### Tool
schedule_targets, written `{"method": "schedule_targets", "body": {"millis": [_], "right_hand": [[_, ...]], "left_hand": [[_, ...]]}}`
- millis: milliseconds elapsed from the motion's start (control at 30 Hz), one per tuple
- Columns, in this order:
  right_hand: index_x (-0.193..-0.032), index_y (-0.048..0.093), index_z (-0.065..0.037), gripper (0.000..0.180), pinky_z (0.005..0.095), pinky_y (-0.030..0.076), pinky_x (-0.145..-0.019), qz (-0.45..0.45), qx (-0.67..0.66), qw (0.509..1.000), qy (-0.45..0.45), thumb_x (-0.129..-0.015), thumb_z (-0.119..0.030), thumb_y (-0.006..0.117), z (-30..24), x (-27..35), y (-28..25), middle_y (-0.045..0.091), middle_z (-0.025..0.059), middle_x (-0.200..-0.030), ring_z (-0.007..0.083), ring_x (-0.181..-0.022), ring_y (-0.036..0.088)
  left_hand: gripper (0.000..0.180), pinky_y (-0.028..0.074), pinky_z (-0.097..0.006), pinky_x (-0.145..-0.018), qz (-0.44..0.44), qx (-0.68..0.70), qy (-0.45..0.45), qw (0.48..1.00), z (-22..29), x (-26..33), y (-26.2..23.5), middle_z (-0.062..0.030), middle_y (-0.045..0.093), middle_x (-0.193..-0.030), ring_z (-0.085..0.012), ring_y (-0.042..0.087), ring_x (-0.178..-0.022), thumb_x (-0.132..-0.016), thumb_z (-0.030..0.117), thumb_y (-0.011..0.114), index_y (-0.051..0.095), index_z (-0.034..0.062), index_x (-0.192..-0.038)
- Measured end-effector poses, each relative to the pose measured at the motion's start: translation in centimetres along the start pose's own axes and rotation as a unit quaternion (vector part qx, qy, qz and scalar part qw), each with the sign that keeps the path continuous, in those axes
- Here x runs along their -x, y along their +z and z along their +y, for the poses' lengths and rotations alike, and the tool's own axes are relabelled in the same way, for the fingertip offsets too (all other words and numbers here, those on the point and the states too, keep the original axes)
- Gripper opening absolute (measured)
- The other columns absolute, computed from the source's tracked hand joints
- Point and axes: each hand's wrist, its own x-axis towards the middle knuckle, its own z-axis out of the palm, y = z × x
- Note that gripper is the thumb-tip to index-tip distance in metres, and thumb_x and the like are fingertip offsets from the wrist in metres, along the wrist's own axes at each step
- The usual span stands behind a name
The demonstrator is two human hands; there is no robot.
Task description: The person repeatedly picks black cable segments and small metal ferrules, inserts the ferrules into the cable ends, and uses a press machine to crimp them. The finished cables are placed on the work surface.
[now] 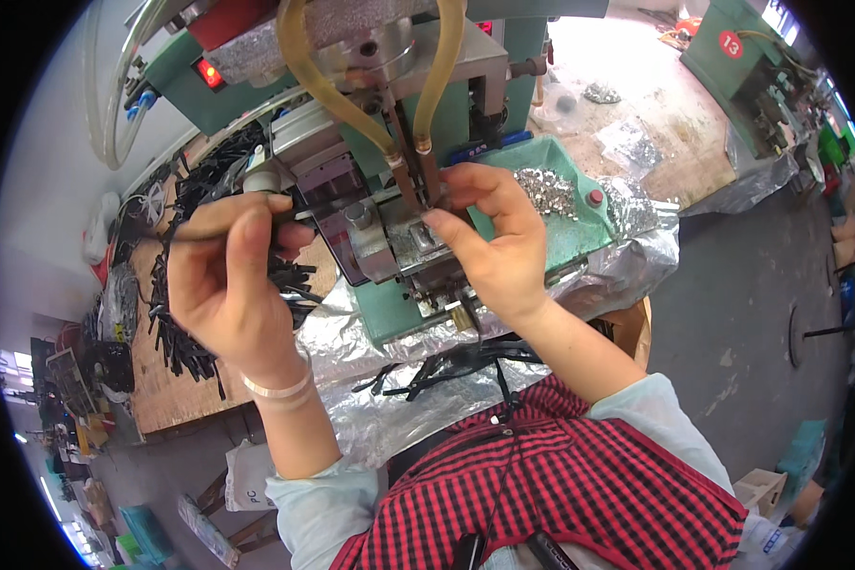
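My left hand [242,285] is closed left of a green bench machine [382,309], its fingers pinched around a thin black strip [325,207] that stretches toward the machine's metal block. My right hand [503,237] is at the other side of the machine's two upright metal electrodes [416,180]. Its thumb and forefinger come together close to the electrode tips, and what lies between them is too small to make out. Yellowish hoses [318,76] run down to the electrodes. A metal fixture block [424,236] sits just below the tips.
A heap of black strips [185,332] lies on the wooden table at left. More black strips [446,366] rest on silver foil [370,418] before me. At right, a green tray [565,233] holds small metal pieces [544,190]. Another green machine [731,71] stands far right.
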Motion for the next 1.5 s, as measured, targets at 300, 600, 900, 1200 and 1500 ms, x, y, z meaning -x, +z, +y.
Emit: {"method": "schedule_targets", "body": {"millis": [300,600,900,1200,1500], "right_hand": [[-0.143,0.051,0.001,0.060,0.0336,0.052,-0.098,-0.067,-0.020,0.996,0.063,-0.087,0.004,0.071,-4.3,-0.3,-0.4,0.066,0.0124,-0.126,0.0194,-0.109,0.066],[-0.108,0.074,-0.004,0.022,0.0466,0.055,-0.090,0.000,0.534,0.845,-0.004,-0.091,-0.002,0.060,2.7,1.7,-14.0,0.074,0.0177,-0.106,0.0387,-0.101,0.070],[-0.108,0.073,-0.002,0.017,0.0338,0.053,-0.091,0.072,0.334,0.940,0.015,-0.094,-0.002,0.064,3.5,-1.4,-14.6,0.075,0.0112,-0.113,0.0235,-0.102,0.071],[-0.094,0.074,-0.007,0.016,0.0454,0.051,-0.092,-0.073,0.542,0.837,0.008,-0.079,-0.009,0.079,3.7,1.1,-14.0,0.068,0.0128,-0.097,0.0360,-0.103,0.064],[-0.107,0.070,-0.004,0.015,0.0456,0.052,-0.086,-0.023,0.519,0.852,-0.065,-0.093,-0.003,0.067,4.6,2.2,-14.1,0.070,0.0149,-0.097,0.0365,-0.095,0.067]], "left_hand": [[0.010,0.057,-0.025,-0.058,0.059,-0.050,-0.039,0.996,0.5,0.1,1.4,-0.0192,0.075,-0.092,-0.0201,0.072,-0.066,-0.100,0.006,0.069,0.067,-0.0041,-0.102],[0.029,0.046,-0.028,-0.050,-0.236,-0.298,0.275,0.883,-1.6,7.6,4.4,-0.0105,0.079,-0.096,-0.0167,0.064,-0.061,-0.076,0.009,0.092,0.075,0.0064,-0.099],[0.029,0.044,-0.028,-0.048,-0.224,-0.286,0.301,0.882,-3.3,8.2,4.5,-0.0097,0.079,-0.095,-0.0160,0.062,-0.059,-0.076,0.009,0.092,0.075,0.0095,-0.099],[0.029,0.048,-0.028,-0.049,-0.212,-0.281,0.268,0.897,-3.2,9.1,4.3,-0.0109,0.079,-0.097,-0.0181,0.067,-0.062,-0.077,0.009,0.091,0.076,0.0075,-0.101],[0.024,0.053,-0.030,-0.077,-0.048,-0.499,0.187,0.845,2.8,12.3,-5.9,-0.0129,0.078,-0.108,-0.0234,0.072,-0.083,-0.081,-0.003,0.082,0.076,0.0044,-0.103]]}}
